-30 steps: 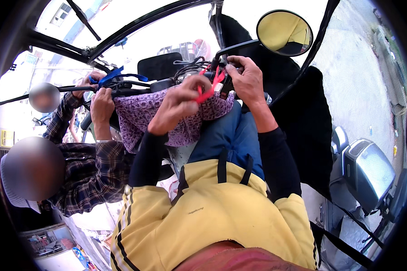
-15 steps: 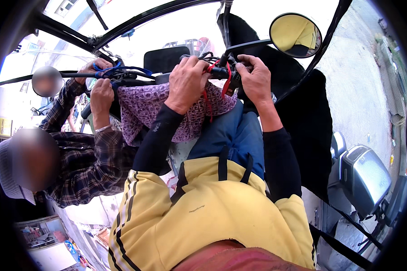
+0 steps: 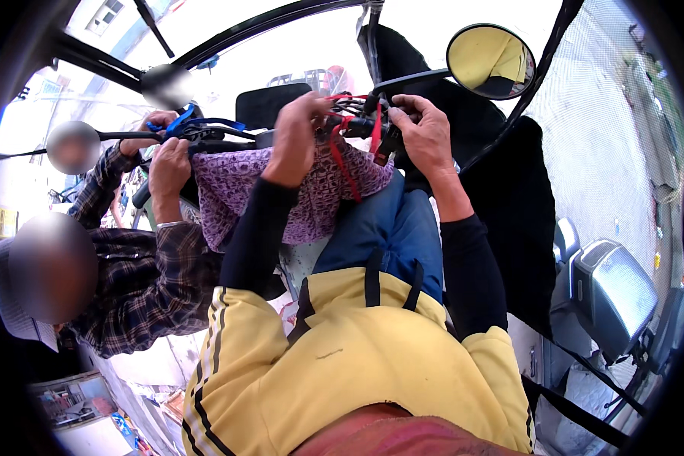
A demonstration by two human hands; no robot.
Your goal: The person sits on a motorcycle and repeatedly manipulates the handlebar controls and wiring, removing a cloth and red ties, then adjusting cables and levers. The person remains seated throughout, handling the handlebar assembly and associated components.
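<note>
In front of me, the handlebar (image 3: 355,125) carries black cables and a red ribbon (image 3: 345,163) wound about it, with loose ends hanging down. My left hand (image 3: 293,140), blurred by motion, is just left of the bar; a strand of the ribbon runs from its closed fingertips. My right hand (image 3: 427,137) is at the bar's right end, thumb and fingers bent together against the dark fittings. What they pinch is hidden. A purple patterned cloth (image 3: 270,186) drapes below the bar, over the vehicle's front.
On my left, a person in a plaid shirt (image 3: 140,281) handles a blue strap (image 3: 181,121) at the bar's other end. A round mirror (image 3: 491,61) stands at upper right. Black fabric (image 3: 509,220) hangs beside my right arm. A dark frame bar (image 3: 273,23) arches overhead.
My left hand has moved left, off the handlebar's middle, drawing a red strand outward. My right hand stays at the bar. The other person's hands have shifted slightly along the blue strap.
</note>
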